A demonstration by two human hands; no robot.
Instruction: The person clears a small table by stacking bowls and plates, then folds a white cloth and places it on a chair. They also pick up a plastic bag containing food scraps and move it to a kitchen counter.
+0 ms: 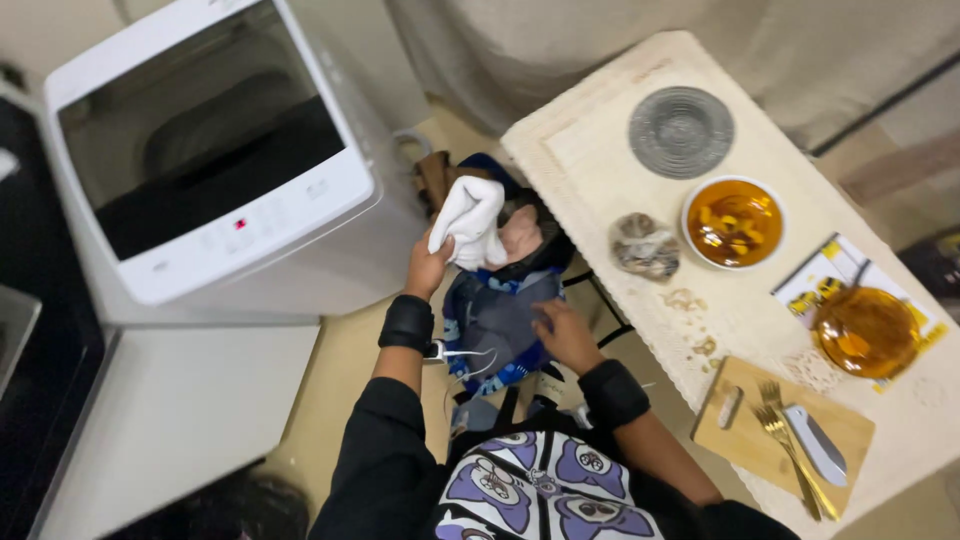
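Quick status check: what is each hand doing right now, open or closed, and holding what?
Left hand: closed, holding up a white cloth.
Right hand: open, fingers resting on the grey and blue garment in the pile, gripping nothing.

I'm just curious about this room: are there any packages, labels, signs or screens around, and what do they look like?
White control strip of the white top-loading washing machine: along its front edge, left of the hands, with a small red indicator and faint grey markings.
Yellow-and-white printed leaflet: on the cream table at the right, rectangular, partly under an amber glass lid.
No packages or signs show.
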